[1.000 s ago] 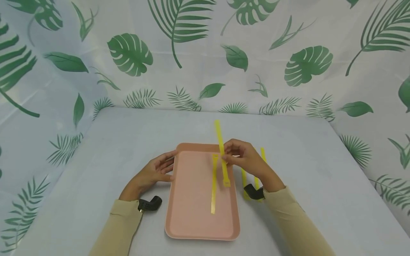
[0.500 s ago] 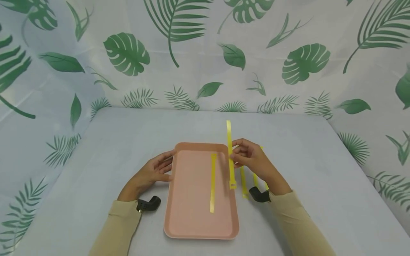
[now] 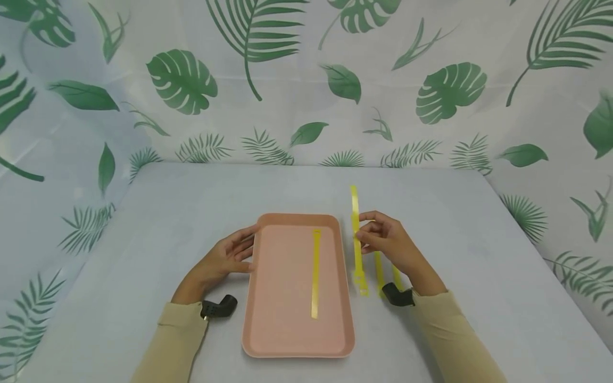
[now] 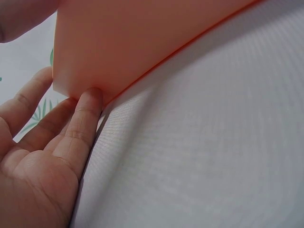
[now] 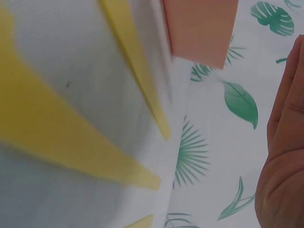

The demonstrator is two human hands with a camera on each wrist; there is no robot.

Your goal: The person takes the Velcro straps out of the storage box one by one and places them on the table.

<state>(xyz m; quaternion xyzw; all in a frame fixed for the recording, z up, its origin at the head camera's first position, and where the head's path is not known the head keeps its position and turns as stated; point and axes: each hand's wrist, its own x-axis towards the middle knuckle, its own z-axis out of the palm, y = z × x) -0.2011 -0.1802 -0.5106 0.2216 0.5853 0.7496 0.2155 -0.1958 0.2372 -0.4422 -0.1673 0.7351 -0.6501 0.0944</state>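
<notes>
My right hand [image 3: 388,242] pinches a yellow strap [image 3: 355,207] between thumb and fingers, holding it roughly upright beside the tray's right edge. The strap has a slotted, buckle-like lower end. A pink rectangular tray [image 3: 287,298] stands in front of me with one similar yellow strap [image 3: 315,276] lying lengthwise in its right half. At the tray's left side my left hand [image 3: 220,263] touches the edge with relaxed fingers. In the left wrist view, its fingertips [image 4: 90,97] rest against the tray's outer wall [image 4: 118,42].
On the table right of the tray lie several more yellow straps [image 3: 379,270], partly hidden under my right hand and wrist. The right wrist view shows them close up, one strap [image 5: 137,71] near the tray wall [image 5: 199,33]. A leaf-patterned cloth [image 3: 287,80] hangs behind the table.
My right hand has carried the strap rightward, from over the tray to beyond its right edge. The left hand stays at the tray's left side. The view shifts slightly.
</notes>
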